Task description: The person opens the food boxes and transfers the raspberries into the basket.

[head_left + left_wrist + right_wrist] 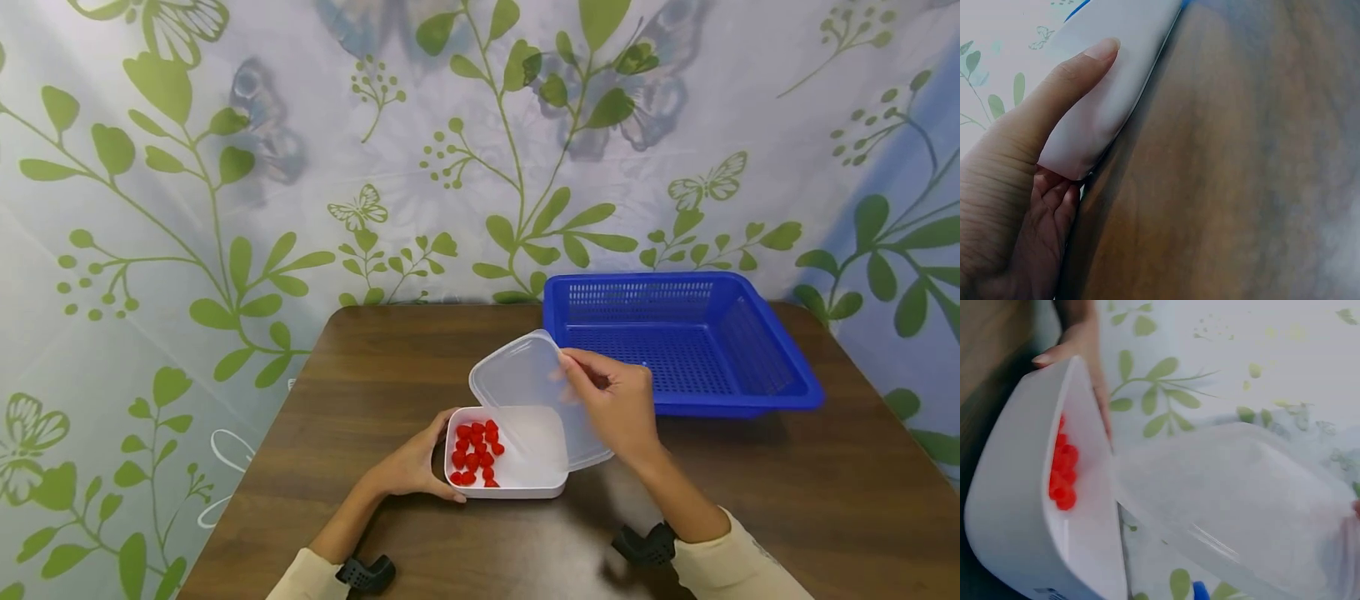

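A white rectangular container (517, 492) stands on the table, with several small red strawberry-like pieces (478, 451) gathered in its left part. My left hand (412, 465) grips the container's left end, its thumb (1079, 74) pressed along the near side wall. Above the right part, my right hand (621, 408) pinches a translucent lid (517, 375) by its edge between thumb and fingers. The lid tilts over the container and overlaps its back right corner in the head view. In the right wrist view, the red pieces (1063, 472) show inside the container's wall.
A blue perforated basket (780, 358) stands at the back right of the brown wooden table (397, 358), just behind my right hand. A curtain (405, 167) with green leaves and butterflies hangs behind the table. Each wrist wears a black strap mount (367, 573).
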`<action>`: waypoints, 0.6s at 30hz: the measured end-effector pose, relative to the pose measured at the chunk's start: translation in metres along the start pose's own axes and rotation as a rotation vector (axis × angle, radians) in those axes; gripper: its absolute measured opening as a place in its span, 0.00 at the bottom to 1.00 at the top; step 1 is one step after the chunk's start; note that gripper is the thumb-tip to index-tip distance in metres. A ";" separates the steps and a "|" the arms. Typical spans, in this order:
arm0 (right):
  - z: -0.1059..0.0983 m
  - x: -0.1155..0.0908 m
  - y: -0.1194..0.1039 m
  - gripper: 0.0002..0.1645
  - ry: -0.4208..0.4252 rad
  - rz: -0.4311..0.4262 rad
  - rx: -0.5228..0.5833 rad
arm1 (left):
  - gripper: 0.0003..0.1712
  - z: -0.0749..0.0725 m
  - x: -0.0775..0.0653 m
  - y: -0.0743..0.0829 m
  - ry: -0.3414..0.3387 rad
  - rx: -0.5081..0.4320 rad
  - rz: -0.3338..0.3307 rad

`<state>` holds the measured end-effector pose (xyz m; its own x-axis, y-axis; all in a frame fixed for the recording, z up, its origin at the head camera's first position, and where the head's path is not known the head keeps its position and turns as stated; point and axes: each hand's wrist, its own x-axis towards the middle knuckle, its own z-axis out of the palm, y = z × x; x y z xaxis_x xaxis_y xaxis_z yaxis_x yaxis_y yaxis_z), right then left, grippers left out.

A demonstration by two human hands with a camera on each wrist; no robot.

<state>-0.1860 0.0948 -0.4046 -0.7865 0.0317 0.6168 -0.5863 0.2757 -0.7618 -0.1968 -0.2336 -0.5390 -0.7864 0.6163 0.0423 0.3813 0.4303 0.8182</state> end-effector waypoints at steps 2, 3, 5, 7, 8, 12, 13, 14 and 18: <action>-0.009 0.002 -0.001 0.09 -0.059 0.145 0.045 | 0.68 0.000 0.000 0.001 0.003 0.005 -0.008; -0.014 0.003 0.000 0.11 -0.088 0.203 0.064 | 0.67 0.000 0.000 0.001 0.005 0.001 -0.012; -0.023 0.005 0.001 0.14 -0.137 0.296 0.104 | 0.67 0.001 0.000 0.001 0.008 -0.007 -0.020; -0.033 0.005 0.002 0.17 -0.181 0.358 0.117 | 0.67 0.001 -0.001 0.001 0.010 -0.001 -0.020; -0.037 0.004 0.003 0.18 -0.204 0.386 0.119 | 0.67 0.001 -0.002 0.001 0.012 0.001 -0.023; -0.052 0.001 0.011 0.20 -0.298 0.460 0.107 | 0.68 0.000 -0.003 0.000 0.008 0.029 -0.032; -0.056 0.000 0.013 0.20 -0.324 0.471 0.109 | 0.68 0.000 -0.004 0.000 0.006 0.036 -0.032; -0.059 -0.001 0.016 0.20 -0.351 0.478 0.111 | 0.68 -0.001 -0.004 0.001 0.003 0.039 -0.032; -0.072 -0.005 0.028 0.19 -0.470 0.529 0.104 | 0.69 -0.002 -0.003 0.001 -0.005 0.044 -0.027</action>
<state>-0.1844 0.1717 -0.4152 -0.9573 -0.2879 0.0266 -0.1002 0.2441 -0.9646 -0.1950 -0.2360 -0.5373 -0.7944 0.6071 0.0179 0.3810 0.4753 0.7931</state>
